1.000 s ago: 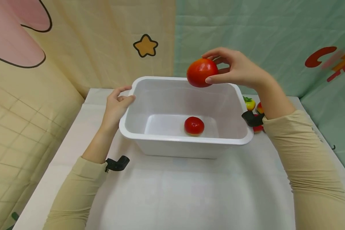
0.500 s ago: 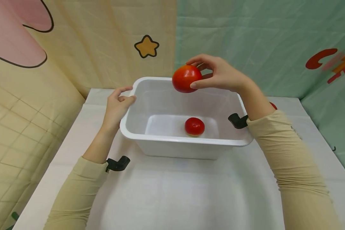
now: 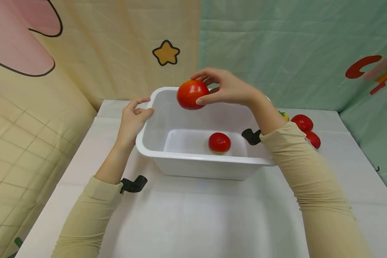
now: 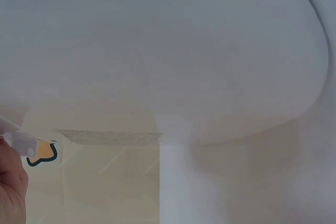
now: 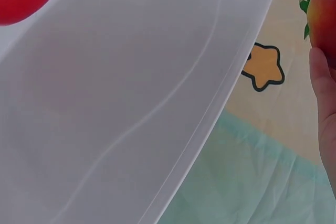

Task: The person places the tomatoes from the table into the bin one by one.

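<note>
My right hand (image 3: 227,87) holds a shiny red-orange tomato (image 3: 189,94) between thumb and fingers, above the left half of a white plastic tub (image 3: 200,154). Green leaves show on this tomato (image 5: 323,22) at the right edge of the right wrist view. My left hand (image 3: 132,118) grips the tub's left rim, thumb on the inner side. Inside the tub, a second red tomato (image 3: 219,142) lies on the floor, right of the middle. The left wrist view has mostly the tub's pale wall (image 4: 157,51), with a bit of the left hand (image 4: 11,184) at its edge.
Right of the tub, two red fruits (image 3: 302,122) and part of a yellow one with green leaves (image 3: 284,115) lie on the white-covered table (image 3: 193,215), partly behind the right forearm. Printed fabric curtains (image 3: 277,43) hang close behind the tub.
The right hand has carried its tomato left and slightly down across the tub. More of the fruits at the right has come into sight than half a second ago. The left hand keeps its place.
</note>
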Tool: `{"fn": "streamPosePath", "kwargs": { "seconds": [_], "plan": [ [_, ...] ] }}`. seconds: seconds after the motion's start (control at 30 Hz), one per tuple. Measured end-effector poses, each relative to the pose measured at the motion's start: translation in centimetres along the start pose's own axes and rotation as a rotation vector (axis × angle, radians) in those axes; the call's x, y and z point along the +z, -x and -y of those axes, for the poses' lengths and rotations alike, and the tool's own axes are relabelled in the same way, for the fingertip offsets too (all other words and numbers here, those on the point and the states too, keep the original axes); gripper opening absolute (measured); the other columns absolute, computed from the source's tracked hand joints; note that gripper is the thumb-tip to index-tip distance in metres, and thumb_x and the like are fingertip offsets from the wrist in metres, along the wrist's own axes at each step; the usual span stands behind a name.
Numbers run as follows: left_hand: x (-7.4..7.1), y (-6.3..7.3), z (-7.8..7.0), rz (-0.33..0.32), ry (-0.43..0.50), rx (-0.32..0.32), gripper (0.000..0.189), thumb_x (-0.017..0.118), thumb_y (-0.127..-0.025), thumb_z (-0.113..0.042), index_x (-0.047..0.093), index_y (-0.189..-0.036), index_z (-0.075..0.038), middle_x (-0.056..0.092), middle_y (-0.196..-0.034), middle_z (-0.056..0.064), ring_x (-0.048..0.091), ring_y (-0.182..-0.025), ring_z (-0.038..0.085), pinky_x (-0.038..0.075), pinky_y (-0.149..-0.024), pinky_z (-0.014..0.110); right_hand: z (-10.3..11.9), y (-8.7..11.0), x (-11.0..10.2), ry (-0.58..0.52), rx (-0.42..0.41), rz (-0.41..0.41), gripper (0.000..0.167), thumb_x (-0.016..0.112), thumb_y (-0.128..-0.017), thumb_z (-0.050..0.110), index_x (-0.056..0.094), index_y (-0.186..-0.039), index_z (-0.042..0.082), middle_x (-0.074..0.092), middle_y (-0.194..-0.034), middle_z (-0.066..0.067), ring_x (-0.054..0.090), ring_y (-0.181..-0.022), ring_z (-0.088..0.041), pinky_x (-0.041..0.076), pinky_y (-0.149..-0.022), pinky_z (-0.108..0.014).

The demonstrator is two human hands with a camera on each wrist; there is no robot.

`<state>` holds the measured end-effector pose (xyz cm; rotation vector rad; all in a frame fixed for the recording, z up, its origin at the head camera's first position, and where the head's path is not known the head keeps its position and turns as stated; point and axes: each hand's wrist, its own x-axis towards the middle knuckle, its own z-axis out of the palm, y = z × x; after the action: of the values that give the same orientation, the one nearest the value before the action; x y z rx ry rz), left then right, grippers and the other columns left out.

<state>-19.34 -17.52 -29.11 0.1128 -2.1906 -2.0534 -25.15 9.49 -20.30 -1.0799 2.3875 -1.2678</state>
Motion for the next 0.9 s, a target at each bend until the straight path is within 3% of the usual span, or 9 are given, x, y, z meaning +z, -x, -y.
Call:
{"fn": "streamPosePath", "kwargs": {
  "seconds": [0.23, 0.9],
  "plan": [
    [-0.2, -0.1, 0.0, 0.008, -0.034, 0.007, 0.041, 0.060, -0.086, -0.011, 0.052, -0.127, -0.007, 0.055, -0.063, 0.000, 0.057, -0.058, 0.011, 0.051, -0.052, 0.023, -0.5, -1.5, 1.1, -0.038, -0.024, 0.029, 0.051, 0.073, -0.079, 0.018, 0.053, -0.125, 0.013, 0.056, -0.116, 0.000, 0.053, -0.105, -0.016, 0.050, -0.087, -0.033],
    [0.0, 0.0, 0.0, 0.000, -0.037, 0.003, 0.039, 0.060, -0.087, -0.011, 0.053, -0.125, -0.008, 0.055, -0.065, 0.002, 0.058, -0.059, 0.012, 0.052, -0.054, 0.023, -2.5, -2.8, 2.7, 0.071, 0.066, 0.052, 0.056, 0.070, -0.081, 0.021, 0.048, -0.131, 0.010, 0.054, -0.122, -0.004, 0.050, -0.111, -0.018, 0.048, -0.088, -0.032]
  ]
}}
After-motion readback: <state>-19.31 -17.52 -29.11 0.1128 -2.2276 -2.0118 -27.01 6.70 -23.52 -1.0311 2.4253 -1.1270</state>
